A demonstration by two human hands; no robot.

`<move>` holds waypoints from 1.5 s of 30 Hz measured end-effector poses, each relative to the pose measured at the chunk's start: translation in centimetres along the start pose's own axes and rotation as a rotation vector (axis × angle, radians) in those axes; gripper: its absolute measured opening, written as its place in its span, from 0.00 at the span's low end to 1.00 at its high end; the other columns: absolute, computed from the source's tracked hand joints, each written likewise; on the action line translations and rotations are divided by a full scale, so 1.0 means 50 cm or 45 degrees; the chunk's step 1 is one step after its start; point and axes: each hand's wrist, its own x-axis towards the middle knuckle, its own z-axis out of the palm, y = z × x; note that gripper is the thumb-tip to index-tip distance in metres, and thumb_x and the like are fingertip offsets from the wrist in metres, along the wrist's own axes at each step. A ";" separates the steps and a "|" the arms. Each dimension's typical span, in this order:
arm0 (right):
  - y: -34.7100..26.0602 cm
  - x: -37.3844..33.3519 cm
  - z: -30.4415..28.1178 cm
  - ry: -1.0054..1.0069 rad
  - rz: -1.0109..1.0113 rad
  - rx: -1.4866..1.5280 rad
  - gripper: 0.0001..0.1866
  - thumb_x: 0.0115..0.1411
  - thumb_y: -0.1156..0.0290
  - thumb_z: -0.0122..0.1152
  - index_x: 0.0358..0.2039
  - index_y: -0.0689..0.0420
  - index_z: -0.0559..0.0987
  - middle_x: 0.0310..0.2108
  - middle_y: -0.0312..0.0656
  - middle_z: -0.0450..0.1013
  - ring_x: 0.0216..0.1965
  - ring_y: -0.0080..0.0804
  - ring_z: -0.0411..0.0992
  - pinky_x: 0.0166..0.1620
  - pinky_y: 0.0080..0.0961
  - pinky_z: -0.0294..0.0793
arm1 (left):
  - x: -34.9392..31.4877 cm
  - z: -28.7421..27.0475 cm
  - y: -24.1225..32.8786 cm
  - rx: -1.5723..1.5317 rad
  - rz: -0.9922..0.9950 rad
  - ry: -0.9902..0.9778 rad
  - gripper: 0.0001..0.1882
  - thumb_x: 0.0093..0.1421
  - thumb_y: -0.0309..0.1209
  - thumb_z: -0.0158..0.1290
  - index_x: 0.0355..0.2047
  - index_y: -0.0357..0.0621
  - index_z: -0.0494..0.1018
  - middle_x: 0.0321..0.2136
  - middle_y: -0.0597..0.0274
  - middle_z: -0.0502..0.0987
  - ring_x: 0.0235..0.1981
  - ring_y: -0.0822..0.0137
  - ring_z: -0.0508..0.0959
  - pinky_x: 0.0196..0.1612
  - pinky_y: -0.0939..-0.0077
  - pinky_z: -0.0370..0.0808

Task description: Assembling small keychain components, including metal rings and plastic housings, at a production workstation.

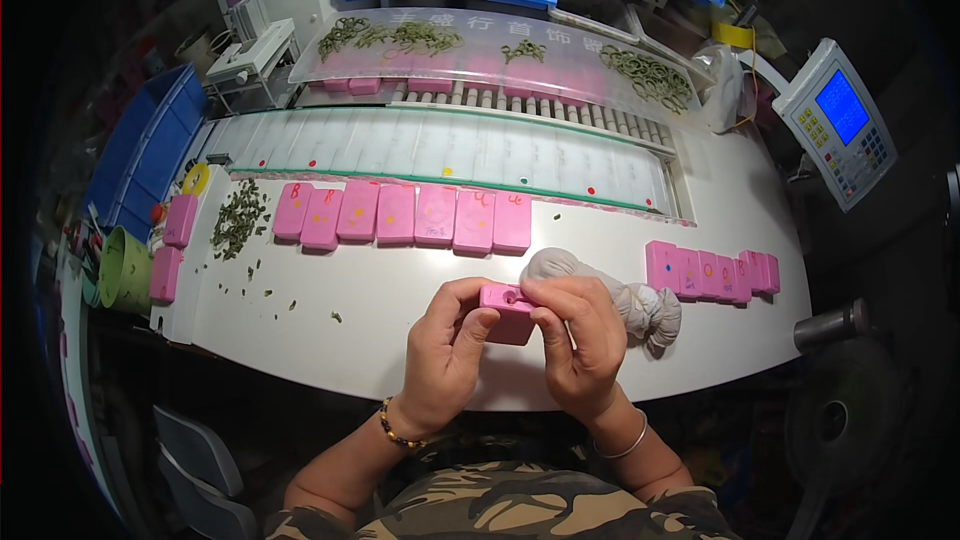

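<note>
- Now the left hand [440, 360] is gripping a pink block [510, 327], thumb pressing its near face.
- Meanwhile the right hand [583, 345] is pinching its other side, fingers bunching by the top edge.
- The block is hovering over the table [380, 325], near the front edge.
- A twisted white cloth [636, 308] is lying beside the right hand.
- Green bits [238, 223] are scattering leftward.
</note>
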 end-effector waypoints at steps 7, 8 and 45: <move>0.006 -0.022 0.004 0.082 -0.107 0.058 0.21 0.51 0.78 0.69 0.45 0.61 0.72 0.35 0.46 0.77 0.33 0.41 0.76 0.37 0.30 0.75 | 0.007 -0.010 0.017 -0.289 -0.116 -0.118 0.14 0.69 0.30 0.46 0.50 0.32 0.65 0.41 0.55 0.76 0.41 0.70 0.78 0.45 0.76 0.77; 0.003 -0.019 0.004 0.083 -0.107 0.056 0.21 0.51 0.78 0.69 0.45 0.61 0.72 0.35 0.46 0.77 0.33 0.41 0.76 0.37 0.30 0.75 | 0.009 -0.011 0.018 -0.262 -0.118 -0.119 0.14 0.69 0.29 0.46 0.50 0.31 0.65 0.42 0.54 0.76 0.42 0.69 0.78 0.46 0.75 0.78; 0.213 0.070 -0.323 0.440 0.769 0.246 0.21 0.60 0.78 0.59 0.54 0.62 0.71 0.51 0.39 0.69 0.46 0.23 0.67 0.46 0.20 0.71 | 0.365 -0.237 -0.116 1.732 0.370 0.434 0.16 0.49 0.37 0.64 0.33 0.39 0.74 0.36 0.53 0.72 0.39 0.52 0.74 0.45 0.61 0.71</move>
